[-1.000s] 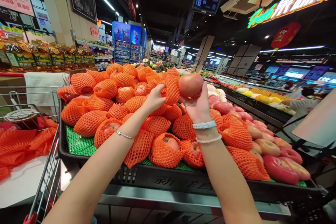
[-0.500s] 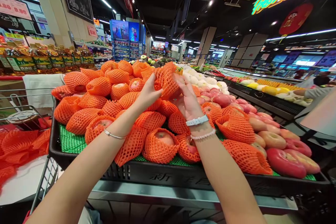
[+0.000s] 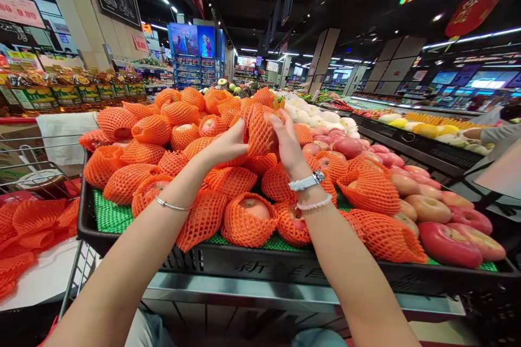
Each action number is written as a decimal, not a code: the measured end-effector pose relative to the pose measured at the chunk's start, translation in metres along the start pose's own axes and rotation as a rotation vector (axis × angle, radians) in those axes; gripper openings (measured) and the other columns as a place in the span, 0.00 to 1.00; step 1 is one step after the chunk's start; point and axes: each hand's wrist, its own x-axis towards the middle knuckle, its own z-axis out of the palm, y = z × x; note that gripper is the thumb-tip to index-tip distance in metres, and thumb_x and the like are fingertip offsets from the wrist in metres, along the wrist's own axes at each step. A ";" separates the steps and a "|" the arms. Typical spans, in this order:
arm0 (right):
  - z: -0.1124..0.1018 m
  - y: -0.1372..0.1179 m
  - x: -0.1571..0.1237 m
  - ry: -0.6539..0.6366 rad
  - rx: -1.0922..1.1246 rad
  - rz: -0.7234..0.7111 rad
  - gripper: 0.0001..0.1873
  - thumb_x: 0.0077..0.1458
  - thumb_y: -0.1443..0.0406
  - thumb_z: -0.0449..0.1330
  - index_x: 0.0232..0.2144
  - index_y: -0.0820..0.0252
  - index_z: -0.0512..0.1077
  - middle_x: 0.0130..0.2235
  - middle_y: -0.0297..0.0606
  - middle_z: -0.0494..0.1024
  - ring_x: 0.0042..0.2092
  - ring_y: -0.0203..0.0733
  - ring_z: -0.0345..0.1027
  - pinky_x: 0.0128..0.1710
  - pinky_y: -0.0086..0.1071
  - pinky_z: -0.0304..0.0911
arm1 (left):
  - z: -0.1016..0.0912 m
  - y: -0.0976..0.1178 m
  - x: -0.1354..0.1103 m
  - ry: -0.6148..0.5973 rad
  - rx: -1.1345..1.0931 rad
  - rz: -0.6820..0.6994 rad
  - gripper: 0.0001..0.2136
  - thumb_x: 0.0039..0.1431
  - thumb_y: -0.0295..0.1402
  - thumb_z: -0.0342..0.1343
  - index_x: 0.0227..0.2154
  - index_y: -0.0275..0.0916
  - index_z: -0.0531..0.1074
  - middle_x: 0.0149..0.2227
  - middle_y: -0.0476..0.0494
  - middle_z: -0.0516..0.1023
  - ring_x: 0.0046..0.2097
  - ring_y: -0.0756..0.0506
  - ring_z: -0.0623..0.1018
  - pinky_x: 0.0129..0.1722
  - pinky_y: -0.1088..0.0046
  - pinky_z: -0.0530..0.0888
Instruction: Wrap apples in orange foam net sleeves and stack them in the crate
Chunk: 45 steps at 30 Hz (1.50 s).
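Both my hands are raised over a heap of apples in orange foam nets (image 3: pixel 248 222) on a black display tray (image 3: pixel 285 274). My left hand (image 3: pixel 228 143) grips the left side of one orange foam net (image 3: pixel 259 133) with its fingers closed on it. My right hand (image 3: pixel 288 143), with a white watch and a bead bracelet on the wrist, clasps the same net from the right. The net bulges between the two hands, and I cannot see what is inside it.
Bare red apples (image 3: pixel 448 241) lie along the tray's right side. A shopping cart (image 3: pixel 44 184) with loose orange nets (image 3: pixel 24 225) stands at the left. Bottle shelves (image 3: pixel 69 92) line the far left. Another person's sleeve (image 3: pixel 496 135) reaches over a fruit counter at the right.
A second ago my right hand held up a bare red apple. It has since come down to the net in my left hand, and the apple is out of sight.
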 end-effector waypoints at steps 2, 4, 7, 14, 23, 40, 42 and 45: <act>0.002 0.001 -0.001 0.063 0.028 0.036 0.47 0.41 0.36 0.58 0.57 0.53 0.55 0.55 0.45 0.67 0.59 0.48 0.62 0.61 0.45 0.58 | 0.001 -0.001 0.000 0.042 0.131 -0.007 0.15 0.43 0.26 0.60 0.33 0.39 0.61 0.36 0.45 0.68 0.44 0.40 0.73 0.50 0.56 0.74; 0.003 0.000 -0.001 0.096 0.047 0.034 0.47 0.38 0.34 0.59 0.53 0.52 0.55 0.49 0.43 0.69 0.53 0.47 0.66 0.56 0.43 0.62 | 0.004 -0.002 0.002 0.136 0.257 -0.019 0.16 0.40 0.23 0.60 0.30 0.40 0.60 0.35 0.45 0.65 0.43 0.40 0.72 0.50 0.55 0.73; 0.001 -0.002 0.000 0.068 0.080 0.011 0.40 0.39 0.35 0.60 0.46 0.50 0.59 0.44 0.38 0.70 0.47 0.44 0.69 0.50 0.41 0.66 | 0.006 -0.002 0.004 0.238 0.311 -0.007 0.16 0.40 0.22 0.61 0.28 0.40 0.59 0.35 0.45 0.64 0.44 0.40 0.71 0.51 0.54 0.73; -0.002 -0.007 -0.001 -0.050 0.147 -0.020 0.34 0.39 0.39 0.64 0.42 0.51 0.64 0.43 0.37 0.75 0.49 0.44 0.71 0.53 0.42 0.66 | 0.007 0.007 -0.001 0.123 0.150 0.072 0.13 0.45 0.30 0.62 0.33 0.39 0.64 0.33 0.45 0.69 0.42 0.41 0.73 0.49 0.59 0.73; 0.004 -0.004 -0.006 -0.057 0.230 0.061 0.34 0.45 0.36 0.57 0.47 0.48 0.64 0.49 0.36 0.75 0.53 0.45 0.69 0.48 0.41 0.70 | 0.005 0.011 0.000 0.150 0.540 0.029 0.13 0.43 0.26 0.59 0.28 0.39 0.60 0.32 0.43 0.66 0.36 0.43 0.69 0.40 0.64 0.71; -0.016 -0.015 0.001 0.120 -0.007 -0.070 0.25 0.42 0.42 0.65 0.25 0.56 0.69 0.28 0.33 0.73 0.33 0.37 0.68 0.41 0.39 0.68 | 0.015 0.009 0.001 0.118 0.853 0.059 0.12 0.43 0.32 0.64 0.29 0.36 0.67 0.36 0.35 0.74 0.46 0.31 0.74 0.53 0.52 0.66; -0.021 -0.015 0.004 0.073 0.095 -0.029 0.25 0.43 0.42 0.64 0.27 0.57 0.69 0.28 0.32 0.73 0.34 0.37 0.70 0.40 0.38 0.69 | 0.016 0.012 0.001 0.139 0.842 0.047 0.13 0.43 0.33 0.65 0.29 0.36 0.66 0.38 0.34 0.74 0.47 0.32 0.74 0.52 0.54 0.67; -0.028 -0.016 0.006 0.023 0.149 -0.025 0.24 0.45 0.44 0.65 0.30 0.56 0.68 0.30 0.33 0.75 0.37 0.39 0.74 0.38 0.36 0.71 | 0.019 0.017 0.000 0.171 0.837 0.023 0.15 0.43 0.35 0.66 0.30 0.36 0.66 0.40 0.33 0.74 0.46 0.33 0.75 0.51 0.55 0.69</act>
